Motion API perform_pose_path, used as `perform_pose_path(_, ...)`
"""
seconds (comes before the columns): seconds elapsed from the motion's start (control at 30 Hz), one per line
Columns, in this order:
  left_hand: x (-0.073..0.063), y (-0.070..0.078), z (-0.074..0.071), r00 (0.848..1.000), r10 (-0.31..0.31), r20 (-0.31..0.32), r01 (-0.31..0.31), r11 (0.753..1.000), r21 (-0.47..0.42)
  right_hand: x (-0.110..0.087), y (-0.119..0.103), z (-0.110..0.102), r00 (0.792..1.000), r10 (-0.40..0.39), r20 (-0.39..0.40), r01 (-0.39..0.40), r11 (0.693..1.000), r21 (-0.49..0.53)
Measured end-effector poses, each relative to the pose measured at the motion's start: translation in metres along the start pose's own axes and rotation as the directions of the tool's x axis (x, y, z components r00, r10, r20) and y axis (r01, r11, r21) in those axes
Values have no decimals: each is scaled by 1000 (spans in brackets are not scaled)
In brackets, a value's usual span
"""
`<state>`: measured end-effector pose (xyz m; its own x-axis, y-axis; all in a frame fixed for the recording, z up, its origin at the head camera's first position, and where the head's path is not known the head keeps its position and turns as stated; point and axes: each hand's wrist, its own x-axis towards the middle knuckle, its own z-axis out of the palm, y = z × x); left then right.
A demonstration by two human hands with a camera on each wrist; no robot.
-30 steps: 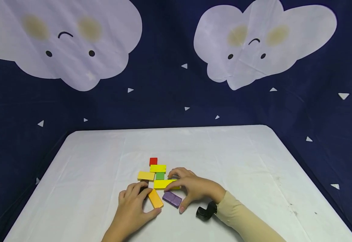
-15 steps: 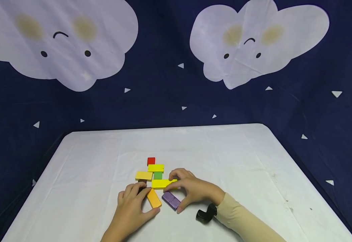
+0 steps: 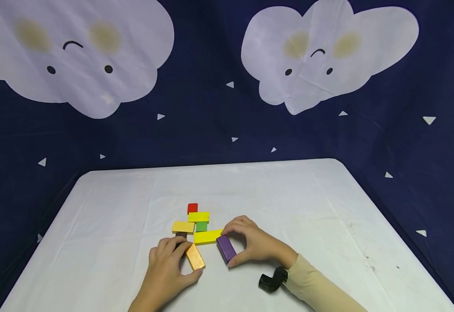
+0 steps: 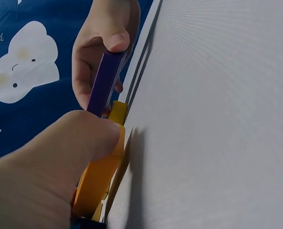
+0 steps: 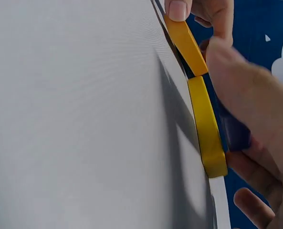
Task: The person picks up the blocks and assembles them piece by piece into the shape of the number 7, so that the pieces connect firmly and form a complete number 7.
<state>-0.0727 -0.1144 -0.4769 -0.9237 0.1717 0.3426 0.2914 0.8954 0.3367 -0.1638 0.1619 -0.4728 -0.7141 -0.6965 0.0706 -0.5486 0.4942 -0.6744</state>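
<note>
At the white table (image 3: 289, 203), well inside from its left edge, the left hand (image 3: 164, 268) pinches the orange block (image 3: 195, 257) and the right hand (image 3: 255, 241) the purple block (image 3: 225, 248), near the long yellow block (image 3: 206, 237); the red block (image 3: 192, 208) lies closest to the far edge

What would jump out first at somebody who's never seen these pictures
Probably the two big pale clouds, high on the dark blue backdrop. Then the colourful blocks on the white table below, where the left hand pinches an orange block and the right hand a purple block.
</note>
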Motion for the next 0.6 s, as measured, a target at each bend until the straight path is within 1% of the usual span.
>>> perform_pose_path(0.17, 0, -1, 0, 1000, 12, -13, -12, 1000, -6, -9, 5, -4, 996, 53, -70, -52, 999, 18)
perform_pose_path(0.33, -1, 0, 0, 1000, 13, -20, -14, 999, -32, -17, 10, -8, 989, 75, -130, -75, 997, 10)
perform_pose_path(0.43, -1, 0, 0, 999, 23, -33, -24, 999, -47, -22, 12, -11, 980, 95, -173, -96, 995, 3)
perform_pose_path(0.6, 0, 0, 1, 998, 41, -50, -44, 997, -61, -34, 14, -18, 957, 166, -236, -174, 985, -13)
